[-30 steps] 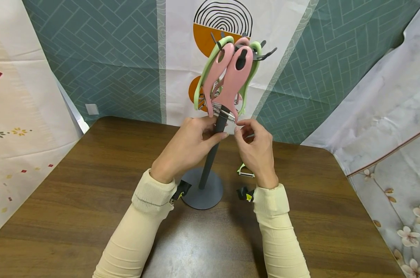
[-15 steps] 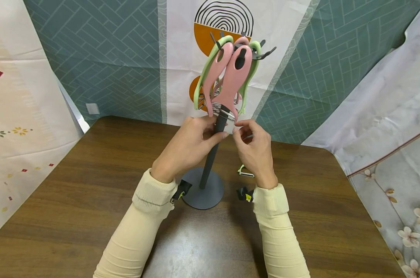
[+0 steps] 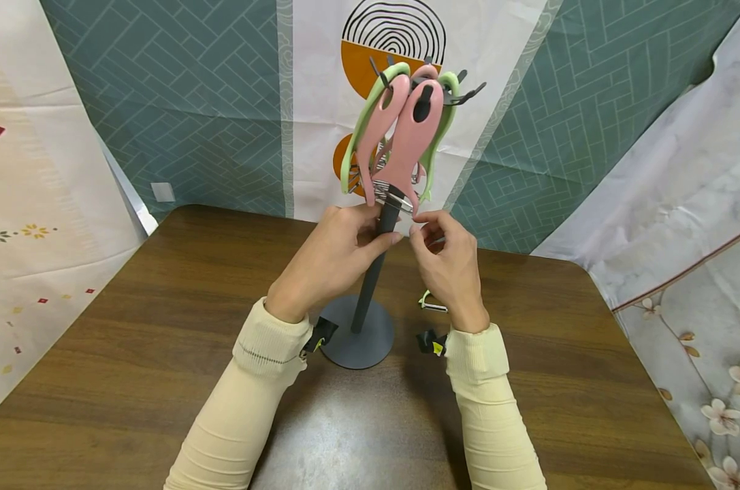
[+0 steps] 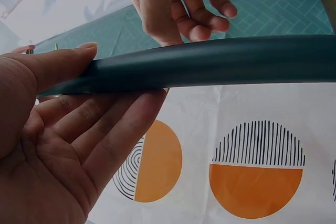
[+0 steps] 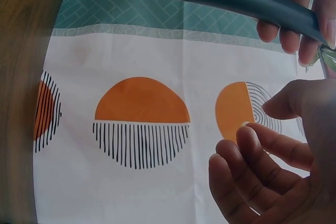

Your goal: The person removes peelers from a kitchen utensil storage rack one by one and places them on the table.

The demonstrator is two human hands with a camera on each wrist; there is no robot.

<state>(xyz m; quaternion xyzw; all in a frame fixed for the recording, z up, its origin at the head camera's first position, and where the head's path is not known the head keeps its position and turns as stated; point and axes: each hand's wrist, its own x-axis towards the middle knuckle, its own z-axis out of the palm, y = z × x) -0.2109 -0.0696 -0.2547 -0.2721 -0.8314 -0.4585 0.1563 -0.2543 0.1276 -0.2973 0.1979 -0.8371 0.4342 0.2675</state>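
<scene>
One round base (image 3: pixel 357 352) carries a pole (image 3: pixel 367 292); the desk (image 3: pixel 131 381) gives moving room towards its left and right edges. The left hand (image 3: pixel 333 255) clamps fingers on the pole, probably steadying it. The right hand (image 3: pixel 452 262), fingers loosely bent, holds nothing beneath pink and green tools (image 3: pixel 414 136), hung from hooks (image 3: pixel 461 101) by their handle holes. A peeler (image 3: pixel 433 307) lies short of the far edge.

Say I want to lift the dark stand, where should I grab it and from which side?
Probably the bare lower post, from the near side: it's slim and straight, exposed between the round base and the left hand, while utensils crowd the top.
</scene>
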